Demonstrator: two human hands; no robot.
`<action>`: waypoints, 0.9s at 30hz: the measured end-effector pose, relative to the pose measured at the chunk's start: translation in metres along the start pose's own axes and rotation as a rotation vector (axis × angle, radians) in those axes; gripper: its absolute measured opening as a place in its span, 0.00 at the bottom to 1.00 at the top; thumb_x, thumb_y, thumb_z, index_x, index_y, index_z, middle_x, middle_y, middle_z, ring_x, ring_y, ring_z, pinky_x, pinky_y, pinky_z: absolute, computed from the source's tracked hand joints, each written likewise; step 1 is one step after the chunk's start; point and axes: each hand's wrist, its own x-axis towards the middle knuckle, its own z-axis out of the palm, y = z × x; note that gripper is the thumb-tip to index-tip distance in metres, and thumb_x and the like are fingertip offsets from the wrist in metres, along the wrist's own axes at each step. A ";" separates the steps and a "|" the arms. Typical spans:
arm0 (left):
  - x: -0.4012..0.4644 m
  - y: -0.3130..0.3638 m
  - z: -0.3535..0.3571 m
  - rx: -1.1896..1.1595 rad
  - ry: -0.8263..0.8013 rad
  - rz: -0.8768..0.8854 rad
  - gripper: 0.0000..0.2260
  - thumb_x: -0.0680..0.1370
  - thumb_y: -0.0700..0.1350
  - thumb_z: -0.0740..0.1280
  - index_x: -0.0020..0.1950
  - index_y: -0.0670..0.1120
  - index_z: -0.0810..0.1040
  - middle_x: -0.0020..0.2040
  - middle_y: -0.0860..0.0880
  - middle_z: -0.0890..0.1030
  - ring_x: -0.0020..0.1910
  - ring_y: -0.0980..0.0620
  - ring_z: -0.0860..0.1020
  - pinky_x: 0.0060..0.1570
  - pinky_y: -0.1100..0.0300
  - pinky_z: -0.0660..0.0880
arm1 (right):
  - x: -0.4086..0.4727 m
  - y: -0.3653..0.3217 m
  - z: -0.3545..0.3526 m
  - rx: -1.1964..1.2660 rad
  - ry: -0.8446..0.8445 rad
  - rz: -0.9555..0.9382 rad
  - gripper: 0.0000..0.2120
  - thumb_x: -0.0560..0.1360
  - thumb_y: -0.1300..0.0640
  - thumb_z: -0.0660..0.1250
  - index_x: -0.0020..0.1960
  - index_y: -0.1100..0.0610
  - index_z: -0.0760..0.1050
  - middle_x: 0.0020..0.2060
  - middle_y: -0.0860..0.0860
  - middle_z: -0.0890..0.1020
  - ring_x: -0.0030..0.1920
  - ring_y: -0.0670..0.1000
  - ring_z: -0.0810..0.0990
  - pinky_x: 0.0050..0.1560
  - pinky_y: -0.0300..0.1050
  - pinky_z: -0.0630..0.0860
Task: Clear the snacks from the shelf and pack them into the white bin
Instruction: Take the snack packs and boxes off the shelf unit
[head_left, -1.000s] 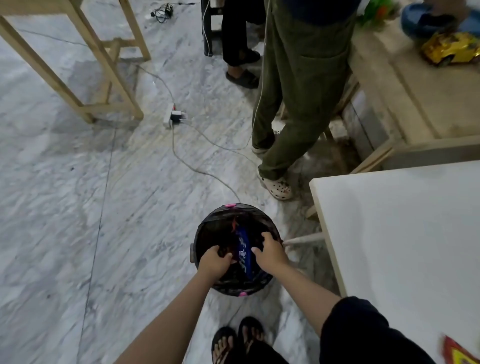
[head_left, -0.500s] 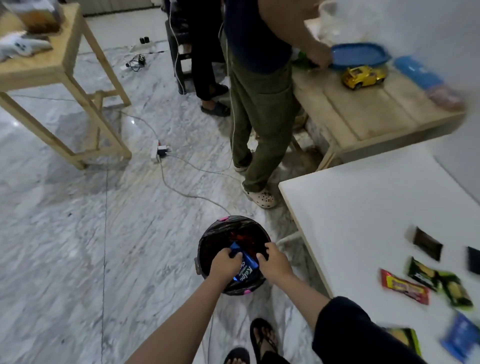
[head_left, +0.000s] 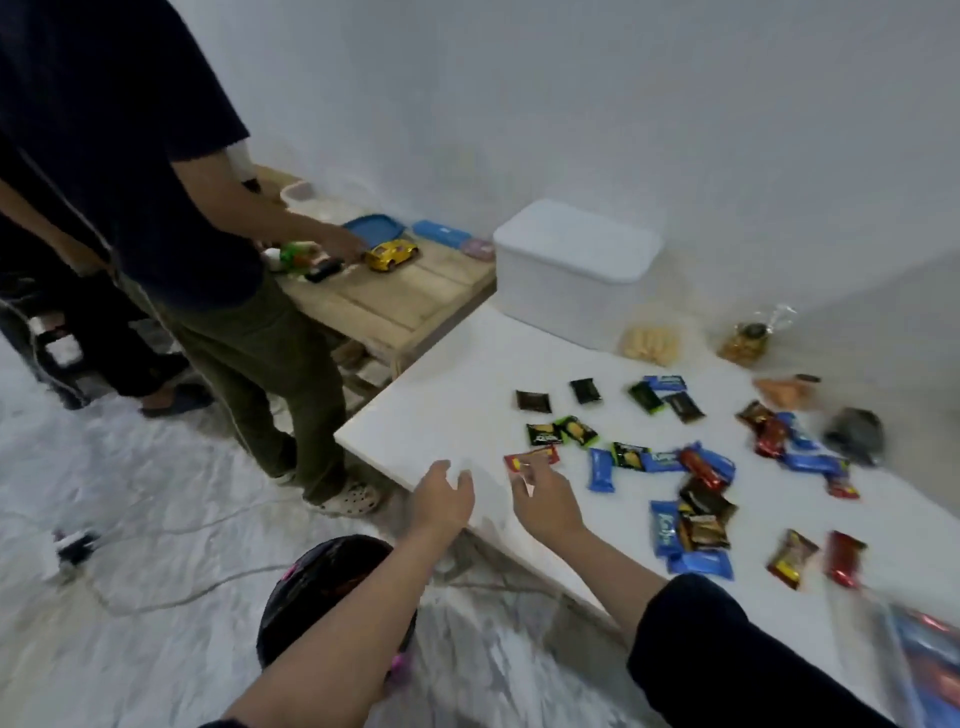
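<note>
Several small snack packets lie scattered on the white shelf top (head_left: 447, 410), among them a red packet (head_left: 531, 459), a blue packet (head_left: 601, 470) and a green one (head_left: 575, 430). A white lidded bin (head_left: 571, 270) stands at the back against the wall. My left hand (head_left: 442, 500) hovers empty over the shelf's near corner, fingers relaxed. My right hand (head_left: 545, 500) is just in front of the red packet with fingers spread, holding nothing. A black-lined bucket (head_left: 322, 582) sits on the floor under my left forearm.
Another person (head_left: 208, 218) stands at left by a wooden table (head_left: 395, 296) that carries a yellow toy car (head_left: 390, 254) and a blue lid. Bagged snacks (head_left: 650, 343) lie near the bin. Cables and a power strip (head_left: 72, 545) cross the marble floor.
Both hands have left the bucket, where they held a blue packet, and risen to the shelf edge. The view has swung up and right onto the shelf.
</note>
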 end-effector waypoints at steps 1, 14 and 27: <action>-0.006 0.017 0.014 0.008 -0.027 0.056 0.22 0.80 0.50 0.60 0.71 0.41 0.66 0.69 0.42 0.71 0.67 0.44 0.70 0.65 0.56 0.67 | -0.006 0.011 -0.021 -0.005 0.052 0.025 0.15 0.79 0.55 0.59 0.64 0.58 0.70 0.59 0.57 0.79 0.61 0.56 0.76 0.55 0.43 0.71; -0.187 0.202 0.295 0.150 -0.460 0.515 0.20 0.80 0.49 0.60 0.69 0.41 0.69 0.67 0.42 0.73 0.66 0.45 0.72 0.63 0.56 0.67 | -0.186 0.229 -0.296 0.005 0.602 0.449 0.17 0.78 0.55 0.60 0.65 0.59 0.69 0.58 0.59 0.80 0.59 0.58 0.77 0.56 0.46 0.72; -0.335 0.297 0.506 0.243 -0.704 0.752 0.21 0.77 0.48 0.65 0.68 0.41 0.70 0.67 0.43 0.73 0.66 0.46 0.71 0.63 0.59 0.66 | -0.349 0.417 -0.446 -0.158 0.771 0.750 0.18 0.76 0.55 0.62 0.63 0.61 0.69 0.58 0.59 0.77 0.61 0.60 0.74 0.57 0.50 0.71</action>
